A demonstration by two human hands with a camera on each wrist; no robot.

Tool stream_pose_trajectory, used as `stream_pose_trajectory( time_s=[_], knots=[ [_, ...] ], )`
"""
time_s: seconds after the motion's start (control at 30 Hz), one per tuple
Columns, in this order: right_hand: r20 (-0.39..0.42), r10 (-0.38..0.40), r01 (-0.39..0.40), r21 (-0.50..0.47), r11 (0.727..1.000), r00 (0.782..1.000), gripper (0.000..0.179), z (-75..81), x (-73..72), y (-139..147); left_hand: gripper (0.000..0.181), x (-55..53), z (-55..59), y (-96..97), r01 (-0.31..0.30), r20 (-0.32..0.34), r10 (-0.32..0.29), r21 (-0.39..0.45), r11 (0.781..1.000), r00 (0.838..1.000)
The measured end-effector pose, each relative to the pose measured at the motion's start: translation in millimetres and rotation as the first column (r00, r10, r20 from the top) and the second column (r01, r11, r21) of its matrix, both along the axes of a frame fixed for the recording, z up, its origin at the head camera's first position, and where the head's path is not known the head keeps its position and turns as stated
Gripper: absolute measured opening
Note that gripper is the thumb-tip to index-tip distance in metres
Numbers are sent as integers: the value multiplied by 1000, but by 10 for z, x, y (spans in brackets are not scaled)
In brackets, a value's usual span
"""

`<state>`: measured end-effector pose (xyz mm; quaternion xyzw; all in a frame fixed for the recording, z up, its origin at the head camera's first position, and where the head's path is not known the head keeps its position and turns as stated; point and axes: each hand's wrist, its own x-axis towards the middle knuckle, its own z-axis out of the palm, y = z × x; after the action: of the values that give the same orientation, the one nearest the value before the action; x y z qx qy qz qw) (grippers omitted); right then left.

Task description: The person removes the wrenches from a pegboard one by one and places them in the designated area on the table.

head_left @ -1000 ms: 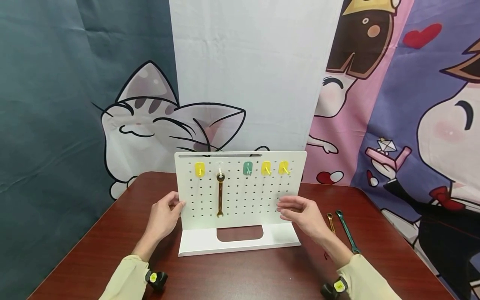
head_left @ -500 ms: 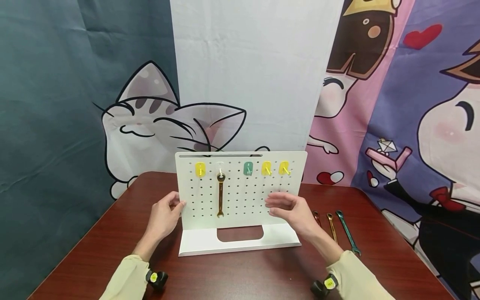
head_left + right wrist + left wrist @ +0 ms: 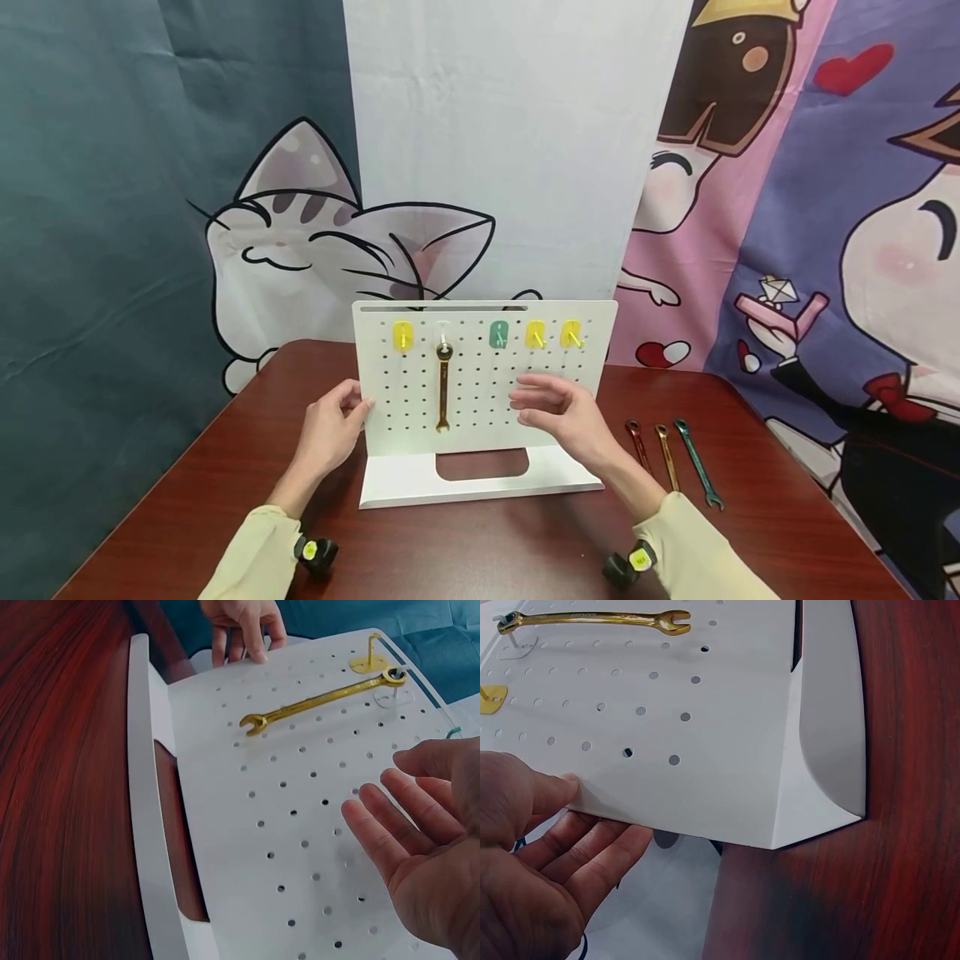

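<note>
A white pegboard stand point(image 3: 480, 404) stands upright on the table. One gold combination wrench point(image 3: 443, 392) hangs by its ring end from a clear hook, its open end down. My left hand point(image 3: 330, 427) pinches the board's left edge, thumb on the front and fingers behind, as the left wrist view shows of the board edge point(image 3: 705, 802). My right hand point(image 3: 566, 417) is in front of the board's right half, to the right of the hanging wrench. Its fingers point(image 3: 390, 817) are relaxed and hold nothing.
Yellow hooks point(image 3: 402, 336) and a green hook point(image 3: 498, 334) sit along the board's top. On the table point(image 3: 480, 550) to the right lie a reddish wrench point(image 3: 639, 446), a gold wrench point(image 3: 667, 457) and a green wrench point(image 3: 698, 463). A printed cloth backdrop point(image 3: 517, 150) hangs behind.
My right hand has moved left across the front of the board, and the reddish wrench has come into view from behind that arm. My left hand has stayed at the board's edge.
</note>
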<state>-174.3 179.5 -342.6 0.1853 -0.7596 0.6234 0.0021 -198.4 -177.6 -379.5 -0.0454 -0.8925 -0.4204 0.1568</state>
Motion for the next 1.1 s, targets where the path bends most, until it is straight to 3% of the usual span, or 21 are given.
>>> stream_pose_trajectory(
  time_s=[0.53, 1.1],
  knots=[
    [30, 70, -66, -122, 990, 997, 53, 7, -42, -233, 10, 10, 34, 22, -6, -11, 7, 19, 1000, 1000],
    [1, 78, -78, -113, 990, 997, 53, 5, -86, -385, 10, 20, 13, 16, -11, -10, 11, 23, 1000, 1000]
  ],
)
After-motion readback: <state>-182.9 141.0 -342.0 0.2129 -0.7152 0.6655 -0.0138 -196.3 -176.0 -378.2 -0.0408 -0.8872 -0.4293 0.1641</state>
